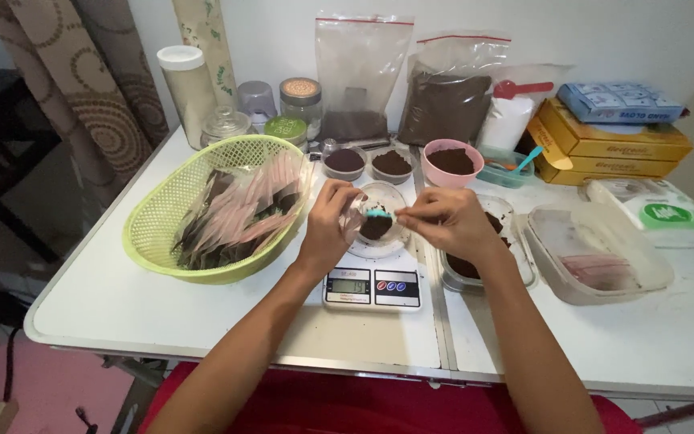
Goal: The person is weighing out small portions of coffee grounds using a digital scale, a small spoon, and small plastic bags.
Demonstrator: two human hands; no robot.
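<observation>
Both hands meet over the kitchen scale (372, 287), which sits near the front edge of the white table (162, 313). Left hand (329, 219) curls its fingers around a small clear pouch (361, 210), holding it upright above the scale's platform. Right hand (447, 220) pinches a small turquoise spoon (379, 214) between thumb and fingertips, its tip at the pouch's mouth, over a clear bowl of dark brown powder (379, 223) that stands on the scale. Just right of the scale lies a clear tub of the same powder (466, 267), partly hidden under the right wrist. Toward the left edge sits a green basket (162, 210) heaped with filled pouches. Along the back edge stand three small bowls of powder, jars and two zip bags.
</observation>
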